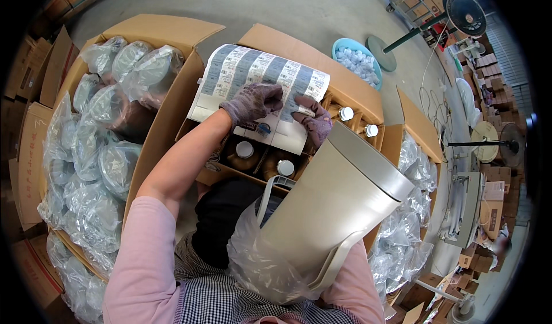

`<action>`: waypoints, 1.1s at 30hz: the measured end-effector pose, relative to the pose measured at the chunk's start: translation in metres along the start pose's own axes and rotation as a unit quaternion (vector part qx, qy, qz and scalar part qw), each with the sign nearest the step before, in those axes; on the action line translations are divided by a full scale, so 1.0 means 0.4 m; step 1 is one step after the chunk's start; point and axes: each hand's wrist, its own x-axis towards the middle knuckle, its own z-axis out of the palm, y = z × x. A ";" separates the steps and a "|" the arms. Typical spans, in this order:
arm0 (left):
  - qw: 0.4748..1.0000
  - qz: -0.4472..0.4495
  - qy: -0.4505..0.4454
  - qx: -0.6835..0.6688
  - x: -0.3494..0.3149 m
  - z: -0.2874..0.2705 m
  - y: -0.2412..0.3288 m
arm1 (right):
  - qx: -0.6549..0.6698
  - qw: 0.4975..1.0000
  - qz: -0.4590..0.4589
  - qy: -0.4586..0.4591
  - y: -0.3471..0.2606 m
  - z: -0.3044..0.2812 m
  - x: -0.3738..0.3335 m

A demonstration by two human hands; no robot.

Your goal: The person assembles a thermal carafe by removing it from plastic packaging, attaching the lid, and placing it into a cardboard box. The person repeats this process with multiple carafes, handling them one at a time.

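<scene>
A stack of printed label sheets [230,74] lies across an open carton with dividers. My left hand [253,102], in a grey-purple work glove, is over the sheets with its fingers curled together; what they pinch is hidden. My right hand [313,121], gloved alike, has its thumb and fingers closed at the right edge of the sheets, beside a bare strip of white backing. Against my body leans a large beige cylindrical container [328,203] with a silver rim and side handles, tilted to the right. A clear plastic bag [264,261] bunches around its lower part.
White-capped bottles [244,150] stand in the divided carton [345,88]. Cartons of plastic-wrapped items flank it, at left [118,163] and right [402,220]. Beyond are a blue basin [336,43] of small pale pieces and a standing fan [464,13].
</scene>
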 end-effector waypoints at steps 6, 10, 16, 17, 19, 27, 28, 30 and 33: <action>0.999 0.014 -0.032 -0.025 0.008 -0.001 -0.001 | 0.073 0.965 0.121 0.219 0.044 -0.042 0.014; 0.996 0.075 0.023 0.040 -0.013 -0.001 0.012 | 0.090 0.995 -0.020 0.030 0.010 0.016 -0.010; 0.971 0.060 0.187 0.136 0.037 -0.036 0.000 | 0.067 0.996 0.012 0.056 -0.027 0.060 -0.021; 0.963 0.069 0.178 0.190 0.047 -0.039 -0.013 | 0.061 0.996 0.012 0.059 -0.030 0.066 -0.017; 0.953 0.072 0.138 0.260 0.078 -0.031 -0.038 | 0.047 0.997 0.001 0.068 -0.021 0.057 -0.014; 0.929 0.111 0.161 0.314 0.029 0.006 -0.043 | 0.043 0.995 -0.008 0.091 -0.046 0.144 -0.023; 0.930 0.117 0.171 0.304 0.020 0.016 -0.033 | 0.086 0.995 -0.008 0.046 -0.048 0.124 -0.027; 0.940 0.107 0.178 0.272 -0.002 0.036 -0.017 | 0.054 0.997 0.004 0.048 -0.053 0.120 -0.026; 0.947 0.088 0.174 0.254 -0.034 0.063 0.012 | -0.096 0.985 -0.004 0.147 -0.061 0.165 -0.007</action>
